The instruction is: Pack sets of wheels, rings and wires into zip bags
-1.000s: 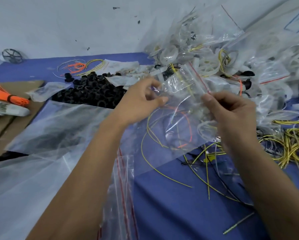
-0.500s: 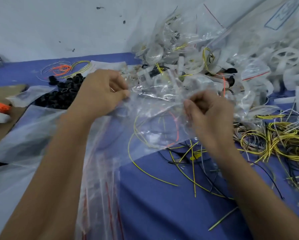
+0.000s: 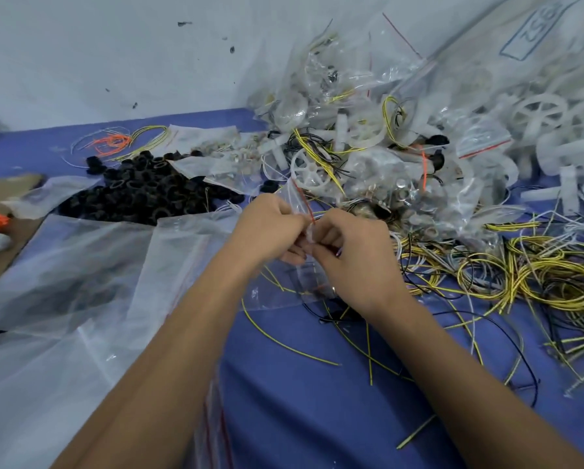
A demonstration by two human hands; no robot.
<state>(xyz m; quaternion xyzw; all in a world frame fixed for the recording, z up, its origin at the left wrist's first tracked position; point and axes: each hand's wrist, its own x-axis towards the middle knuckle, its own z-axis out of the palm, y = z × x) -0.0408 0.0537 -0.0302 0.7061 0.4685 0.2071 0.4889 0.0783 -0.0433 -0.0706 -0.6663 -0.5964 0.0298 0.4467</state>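
Zip bag now bunched small: left hand and right hand drawn together, fingers pinching its red-striped mouth. Probably sealing; next to the black rings.

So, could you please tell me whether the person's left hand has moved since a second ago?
Yes: the left hand moved right, away from the black rings, meeting the right hand.

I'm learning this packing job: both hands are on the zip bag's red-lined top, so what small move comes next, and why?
Probably run the pinch along the strip to finish sealing. Both the left hand and right hand pinch the zip bag at its red-lined top, close together, while wires already show through the bag below them.
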